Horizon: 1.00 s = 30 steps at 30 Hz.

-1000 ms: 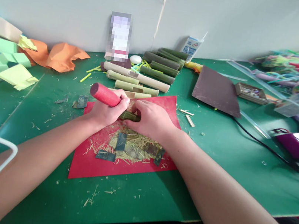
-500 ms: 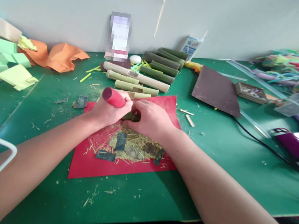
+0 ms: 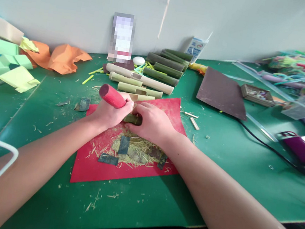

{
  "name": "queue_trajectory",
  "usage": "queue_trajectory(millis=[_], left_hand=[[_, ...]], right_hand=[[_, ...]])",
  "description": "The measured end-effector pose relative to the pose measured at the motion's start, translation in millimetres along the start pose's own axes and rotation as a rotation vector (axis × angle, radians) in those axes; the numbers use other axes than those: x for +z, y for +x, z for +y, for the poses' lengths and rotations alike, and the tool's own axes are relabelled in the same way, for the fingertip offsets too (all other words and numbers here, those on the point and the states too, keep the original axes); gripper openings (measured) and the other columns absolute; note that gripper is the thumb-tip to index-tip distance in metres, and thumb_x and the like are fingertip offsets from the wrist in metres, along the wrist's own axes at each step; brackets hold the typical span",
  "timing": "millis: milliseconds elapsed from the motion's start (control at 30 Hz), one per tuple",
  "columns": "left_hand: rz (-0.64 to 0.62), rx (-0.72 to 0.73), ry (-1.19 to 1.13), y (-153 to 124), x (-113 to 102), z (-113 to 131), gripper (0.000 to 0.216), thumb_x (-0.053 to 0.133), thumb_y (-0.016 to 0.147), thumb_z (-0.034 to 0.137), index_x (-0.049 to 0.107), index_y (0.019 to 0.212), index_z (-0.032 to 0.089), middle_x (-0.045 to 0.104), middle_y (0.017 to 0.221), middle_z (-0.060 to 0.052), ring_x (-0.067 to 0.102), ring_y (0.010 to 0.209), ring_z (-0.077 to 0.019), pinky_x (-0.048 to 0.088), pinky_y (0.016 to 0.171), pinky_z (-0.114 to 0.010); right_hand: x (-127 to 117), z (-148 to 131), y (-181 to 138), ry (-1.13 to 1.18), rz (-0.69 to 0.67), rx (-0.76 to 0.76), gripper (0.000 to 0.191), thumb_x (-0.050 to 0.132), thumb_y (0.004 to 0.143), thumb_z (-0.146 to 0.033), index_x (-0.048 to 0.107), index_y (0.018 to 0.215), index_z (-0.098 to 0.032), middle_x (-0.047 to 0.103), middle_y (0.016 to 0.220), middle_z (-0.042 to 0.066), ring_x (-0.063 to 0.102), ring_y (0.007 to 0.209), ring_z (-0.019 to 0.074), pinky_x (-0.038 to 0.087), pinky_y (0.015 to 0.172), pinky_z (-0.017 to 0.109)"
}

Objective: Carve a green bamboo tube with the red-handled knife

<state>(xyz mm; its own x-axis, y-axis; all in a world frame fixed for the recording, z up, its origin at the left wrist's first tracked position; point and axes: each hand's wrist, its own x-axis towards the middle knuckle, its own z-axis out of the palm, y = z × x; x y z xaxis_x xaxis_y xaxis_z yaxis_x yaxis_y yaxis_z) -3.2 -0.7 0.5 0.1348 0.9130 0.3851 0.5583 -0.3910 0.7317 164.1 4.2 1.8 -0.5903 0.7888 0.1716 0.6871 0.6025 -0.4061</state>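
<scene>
My left hand is closed around the thick red handle of a tool. The handle slants up to the left, and the tool's working end is hidden by my fingers. My right hand grips a short green bamboo piece, fingers over the top and thumb on the near side. Both hands are close together above a red sheet. Pale bamboo shavings are heaped on the sheet just in front of them. Small dark scraps, perhaps sandpaper, lie among the shavings.
Behind my hands lie several cut bamboo tubes. A phone leans on the wall beside a milk carton. Folded paper is on the left. A brown board, a black cable and a purple device are on the right.
The red handle has shifted slightly left and leans further over, with my left hand turning along with it. My right hand and the bamboo piece stay nearly in place.
</scene>
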Motion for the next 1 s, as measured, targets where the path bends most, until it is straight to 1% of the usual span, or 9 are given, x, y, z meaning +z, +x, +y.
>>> queue_trajectory(millis=[133,267,367,467,633,733,800,900,1000], left_hand=[[0.011,-0.032,0.033,0.7,2.5,1.4,0.025,0.051,0.078,0.031,0.049,0.055,0.020,0.055,0.058,0.000,0.051,0.060,-0.0160,0.040,0.061,-0.031],[0.007,-0.025,0.032,1.1,4.2,3.0,0.027,0.051,0.078,0.031,0.046,0.054,0.020,0.052,0.055,0.000,0.049,0.059,-0.0160,0.039,0.060,-0.031],[0.001,-0.035,-0.026,1.4,4.6,2.9,0.026,0.051,0.078,0.029,0.046,0.054,0.020,0.050,0.054,0.001,0.048,0.058,-0.0148,0.038,0.059,-0.030],[-0.006,-0.035,-0.074,0.6,4.2,1.7,0.025,0.052,0.077,0.026,0.046,0.053,0.019,0.049,0.054,0.001,0.047,0.057,-0.0137,0.038,0.059,-0.030],[0.001,-0.096,-0.260,-4.7,3.8,-0.5,0.026,0.054,0.073,0.020,0.045,0.049,0.019,0.044,0.049,0.003,0.042,0.051,-0.0113,0.036,0.052,-0.027],[0.102,-0.130,-0.371,-5.1,5.0,-0.4,0.023,0.053,0.072,0.018,0.047,0.050,0.019,0.046,0.051,0.003,0.041,0.050,-0.0099,0.037,0.052,-0.026],[0.134,-0.160,-0.417,-3.3,6.0,0.1,0.021,0.053,0.072,0.018,0.048,0.051,0.019,0.046,0.051,0.004,0.039,0.049,-0.0090,0.037,0.051,-0.026],[0.124,-0.183,-0.395,-0.6,7.5,-0.4,0.022,0.055,0.074,0.020,0.049,0.053,0.019,0.044,0.050,0.004,0.039,0.048,-0.0088,0.037,0.051,-0.026],[0.092,-0.170,-0.328,0.1,8.5,-3.4,0.022,0.056,0.076,0.022,0.051,0.055,0.019,0.044,0.050,0.004,0.042,0.051,-0.0100,0.038,0.053,-0.026]], right_hand=[[2.5,1.5,1.3,0.025,0.035,0.005,0.026,0.072,0.074,-0.038,0.059,0.083,-0.018,0.064,0.087,0.005,0.050,0.076,0.0160,0.034,0.066,0.029],[3.7,4.0,1.0,0.074,0.058,-0.019,0.023,0.073,0.074,-0.033,0.057,0.079,-0.018,0.063,0.085,0.004,0.051,0.076,0.0153,0.036,0.067,0.028],[4.3,6.9,1.0,0.135,0.052,-0.047,0.020,0.073,0.074,-0.029,0.056,0.076,-0.018,0.063,0.083,0.003,0.051,0.075,0.0144,0.036,0.067,0.027],[4.3,9.0,1.9,0.178,0.048,-0.048,0.020,0.073,0.074,-0.029,0.056,0.074,-0.019,0.063,0.080,0.002,0.050,0.071,0.0130,0.035,0.064,0.027],[2.4,8.4,2.8,0.183,0.039,-0.048,0.020,0.073,0.074,-0.029,0.056,0.073,-0.018,0.062,0.077,0.001,0.050,0.071,0.0127,0.034,0.064,0.027],[1.5,7.1,2.4,0.136,0.043,-0.033,0.022,0.074,0.072,-0.029,0.055,0.074,-0.018,0.062,0.079,0.002,0.048,0.070,0.0128,0.034,0.063,0.027],[1.3,6.5,2.0,0.117,0.047,-0.030,0.022,0.074,0.071,-0.030,0.055,0.074,-0.018,0.061,0.079,0.002,0.048,0.071,0.0130,0.034,0.064,0.027],[1.0,6.6,1.6,0.104,0.043,-0.037,0.022,0.073,0.071,-0.031,0.055,0.074,-0.018,0.062,0.080,0.002,0.048,0.072,0.0134,0.034,0.064,0.027],[1.0,7.8,1.6,0.098,0.044,-0.050,0.020,0.071,0.072,-0.030,0.056,0.075,-0.018,0.063,0.081,0.003,0.049,0.072,0.0138,0.035,0.065,0.028]])
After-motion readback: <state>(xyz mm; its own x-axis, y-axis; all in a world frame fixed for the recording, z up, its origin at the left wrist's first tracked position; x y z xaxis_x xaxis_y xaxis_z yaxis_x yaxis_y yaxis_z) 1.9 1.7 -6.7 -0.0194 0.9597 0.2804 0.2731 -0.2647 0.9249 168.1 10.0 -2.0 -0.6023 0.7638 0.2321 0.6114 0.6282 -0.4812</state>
